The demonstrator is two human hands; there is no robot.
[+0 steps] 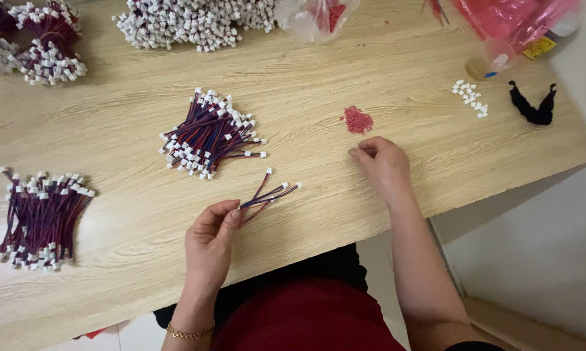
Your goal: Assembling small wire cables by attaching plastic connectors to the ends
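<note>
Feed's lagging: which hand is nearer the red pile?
Right. The right hand rests just below the red pile; the left hand, holding wires, is far down-left.

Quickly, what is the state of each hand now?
Left hand: closed on a few red-and-blue wire leads.
Right hand: fingers curled, resting on the wooden table, holding nothing visible.

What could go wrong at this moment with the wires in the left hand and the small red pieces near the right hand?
1. The left hand pinches a few short wires only at one end, so the free ends with white plugs might slip out or tangle.
2. The right hand rests beside the little red pile; a sweep of the wrist could scatter it.
3. The loose white plugs lie near the table edge and could roll off.
</note>
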